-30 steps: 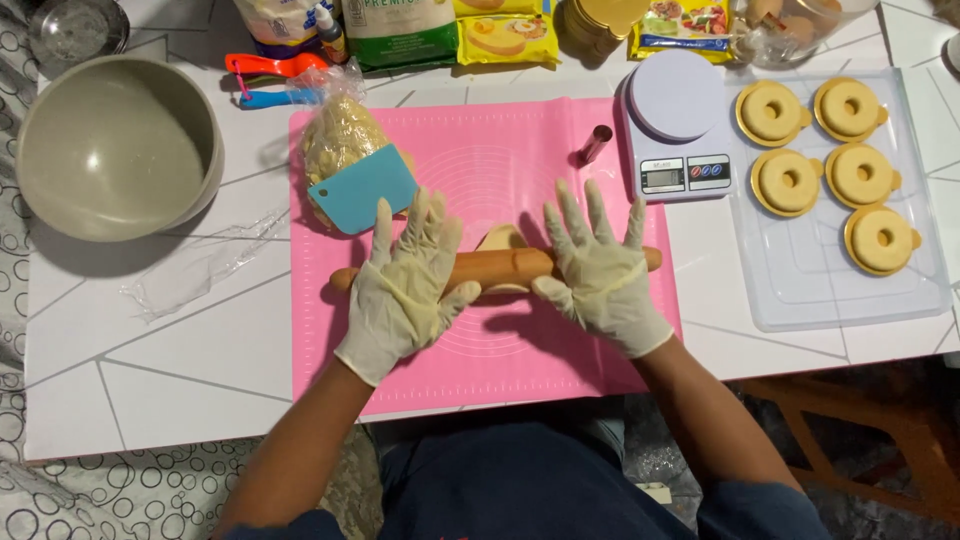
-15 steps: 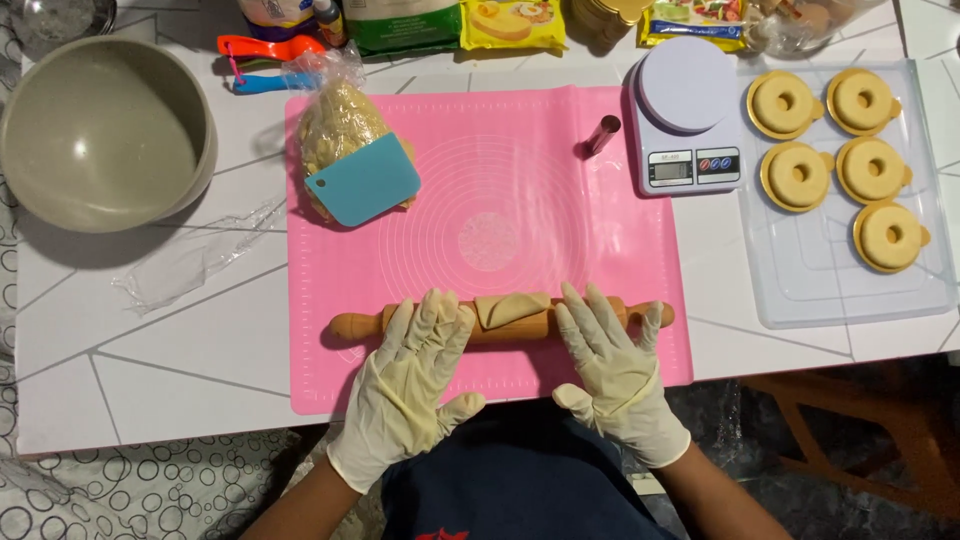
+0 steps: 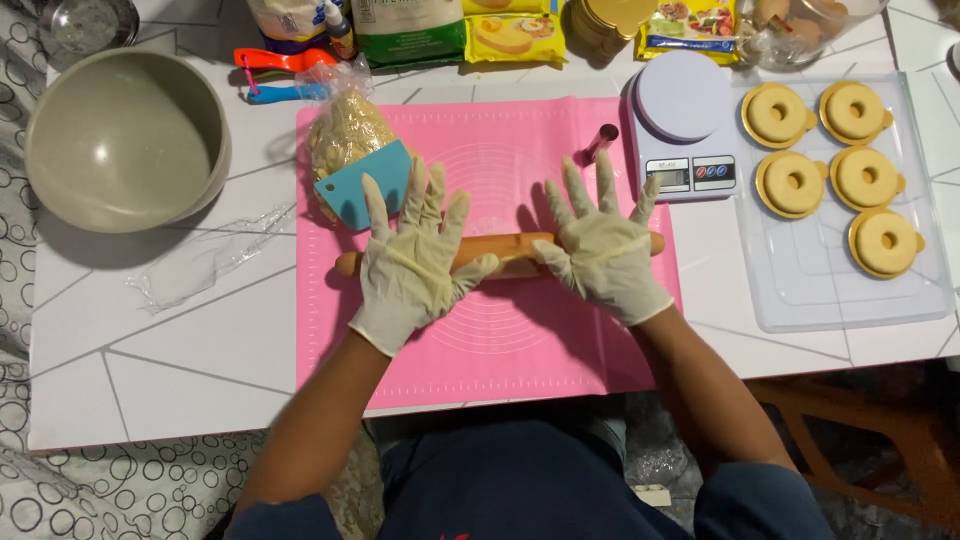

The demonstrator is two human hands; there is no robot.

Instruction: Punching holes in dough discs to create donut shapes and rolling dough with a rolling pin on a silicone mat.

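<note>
A wooden rolling pin (image 3: 512, 250) lies crosswise on a pink silicone mat (image 3: 500, 345). Both my hands wear pale thin gloves. My left hand (image 3: 410, 265) presses flat on the pin's left part, fingers spread and pointing away from me. The palm of my right hand (image 3: 602, 250) lies on the pin's right part in the same way. A little pale dough seems to show under the middle of the pin, between my hands. A blue scraper (image 3: 358, 190) leans on a clear bag of crumbly dough (image 3: 345, 135) just beyond my left fingertips.
A small metal cutter (image 3: 601, 141) stands on the mat's far right. A kitchen scale (image 3: 686, 125) sits beside it, then a clear tray (image 3: 800, 295) of ring-shaped pastries on gold discs. A grey bowl (image 3: 120, 140) and crumpled plastic film (image 3: 200, 268) are on the left.
The pin and both hands have rolled away from me, from the mat's near edge back up to its middle. A second ago they were at about this same place.
</note>
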